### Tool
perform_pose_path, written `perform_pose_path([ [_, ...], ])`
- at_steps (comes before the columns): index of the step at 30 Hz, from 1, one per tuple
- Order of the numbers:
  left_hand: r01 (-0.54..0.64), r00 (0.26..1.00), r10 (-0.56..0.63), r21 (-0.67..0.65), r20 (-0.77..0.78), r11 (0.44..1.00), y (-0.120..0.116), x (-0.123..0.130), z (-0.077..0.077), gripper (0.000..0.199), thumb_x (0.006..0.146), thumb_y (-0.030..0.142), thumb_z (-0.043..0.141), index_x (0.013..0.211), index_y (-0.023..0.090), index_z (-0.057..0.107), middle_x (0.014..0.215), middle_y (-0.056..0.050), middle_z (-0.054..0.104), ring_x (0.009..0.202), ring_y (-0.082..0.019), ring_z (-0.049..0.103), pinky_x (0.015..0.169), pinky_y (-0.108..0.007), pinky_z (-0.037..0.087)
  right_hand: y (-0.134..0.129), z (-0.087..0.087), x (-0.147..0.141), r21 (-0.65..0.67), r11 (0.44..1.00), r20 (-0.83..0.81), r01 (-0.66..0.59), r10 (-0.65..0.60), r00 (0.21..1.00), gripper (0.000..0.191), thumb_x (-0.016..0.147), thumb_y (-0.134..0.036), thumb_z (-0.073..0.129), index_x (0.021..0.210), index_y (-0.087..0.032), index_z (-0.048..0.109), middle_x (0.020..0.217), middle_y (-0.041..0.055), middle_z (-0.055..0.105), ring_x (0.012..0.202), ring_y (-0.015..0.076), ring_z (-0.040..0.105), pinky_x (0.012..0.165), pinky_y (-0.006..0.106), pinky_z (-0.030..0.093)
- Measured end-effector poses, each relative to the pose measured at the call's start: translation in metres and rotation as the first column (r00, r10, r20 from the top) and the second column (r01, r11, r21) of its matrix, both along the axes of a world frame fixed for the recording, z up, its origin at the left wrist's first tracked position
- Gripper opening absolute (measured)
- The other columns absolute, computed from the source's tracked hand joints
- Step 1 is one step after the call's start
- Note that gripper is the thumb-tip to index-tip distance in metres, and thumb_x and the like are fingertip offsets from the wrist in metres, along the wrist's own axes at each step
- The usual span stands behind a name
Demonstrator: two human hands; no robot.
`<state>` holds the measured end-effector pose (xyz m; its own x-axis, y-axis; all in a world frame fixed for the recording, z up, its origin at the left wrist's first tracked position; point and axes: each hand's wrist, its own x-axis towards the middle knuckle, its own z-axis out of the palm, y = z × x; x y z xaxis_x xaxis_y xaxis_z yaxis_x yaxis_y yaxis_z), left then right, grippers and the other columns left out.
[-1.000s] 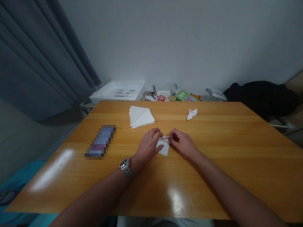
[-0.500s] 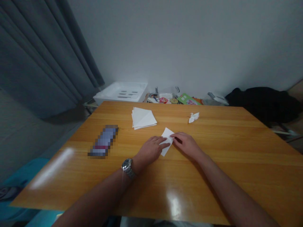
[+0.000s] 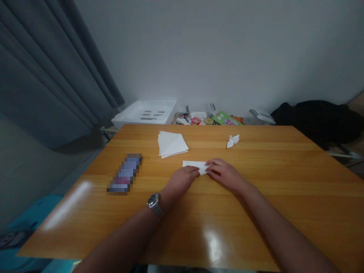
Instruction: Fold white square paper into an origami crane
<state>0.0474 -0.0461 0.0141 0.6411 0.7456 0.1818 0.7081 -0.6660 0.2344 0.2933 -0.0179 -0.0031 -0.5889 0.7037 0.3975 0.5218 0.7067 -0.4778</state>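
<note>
A small folded piece of white paper (image 3: 196, 164) lies near the middle of the table, its long side running left to right. My left hand (image 3: 184, 180), with a metal watch (image 3: 155, 203) on its wrist, grips the paper's near edge, fingers closed on it. At the paper's right end, my right hand (image 3: 224, 174) pinches it between thumb and fingers. The hands partly cover the paper, so some of its folds are hidden. Beyond it to the left rests a stack of white paper sheets (image 3: 173, 144). A folded white paper crane (image 3: 233, 141) stands at the far right.
A phone with a pixelated screen (image 3: 125, 173) lies on the left of the wooden table (image 3: 256, 220). Behind the far edge are a white plastic tray (image 3: 145, 110), a green booklet (image 3: 226, 118) and small items. Dark cloth (image 3: 315, 121) is heaped at the right.
The paper has turned from a slanted, upright position to lying crosswise. My left hand's fingers have gone from spread over the paper to curled at its near edge.
</note>
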Motion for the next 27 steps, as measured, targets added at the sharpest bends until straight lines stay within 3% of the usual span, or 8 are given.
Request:
perform_pose_path([
  [3,0.035,0.999,-0.035,-0.023,0.016,0.999,-0.002,-0.002,0.001,0.027,0.101,0.023,0.049,0.120,0.019,0.068,0.132,-0.008,0.065,0.119,-0.023,0.062,0.104,-0.037,0.052,-0.003,0.005,0.006,-0.102,0.994,-0.011,-0.051,0.050,0.999,0.021,0.098,-0.021,0.053,0.106,-0.024,0.073,0.112,0.0073,0.072,0.104,0.0209,0.066,0.094,0.037,0.051],
  [8,0.098,0.995,-0.098,-0.015,0.016,0.995,-0.006,-0.004,0.002,0.033,0.102,0.030,0.048,0.127,0.020,0.066,0.139,-0.010,0.060,0.123,-0.025,0.060,0.106,-0.038,0.050,-0.003,0.011,0.008,-0.181,0.982,-0.040,0.060,-0.069,0.997,0.016,0.098,-0.028,0.056,0.100,-0.022,0.071,0.099,0.0063,0.071,0.090,0.0205,0.065,0.082,0.034,0.051],
  [16,0.144,0.988,-0.141,-0.048,0.057,0.988,-0.009,-0.004,0.000,0.037,0.103,0.038,0.046,0.128,0.017,0.063,0.143,-0.010,0.058,0.130,-0.024,0.056,0.112,-0.037,0.045,0.003,-0.006,0.000,-0.209,0.950,-0.127,0.232,-0.261,0.957,0.010,0.091,-0.028,0.064,0.093,-0.019,0.069,0.093,0.0059,0.062,0.085,0.0198,0.061,0.075,0.032,0.049],
  [19,0.129,0.991,-0.126,-0.066,0.049,0.989,-0.011,-0.002,0.003,0.036,0.102,0.037,0.046,0.125,0.017,0.065,0.142,-0.010,0.059,0.127,-0.025,0.059,0.110,-0.038,0.047,0.004,-0.010,-0.005,-0.200,0.934,-0.113,0.297,-0.323,0.940,0.009,0.089,-0.028,0.067,0.091,-0.020,0.068,0.093,0.0056,0.061,0.085,0.0198,0.060,0.075,0.031,0.049],
  [27,0.123,0.992,-0.123,-0.092,0.004,0.988,-0.017,0.000,0.009,0.041,0.102,0.033,0.045,0.140,0.020,0.055,0.146,-0.009,0.055,0.125,-0.026,0.060,0.104,-0.039,0.052,0.007,-0.012,-0.013,-0.113,0.899,-0.052,0.424,-0.431,0.901,0.014,0.087,-0.033,0.069,0.082,-0.021,0.065,0.087,0.0041,0.059,0.082,0.0205,0.057,0.075,0.033,0.046],
])
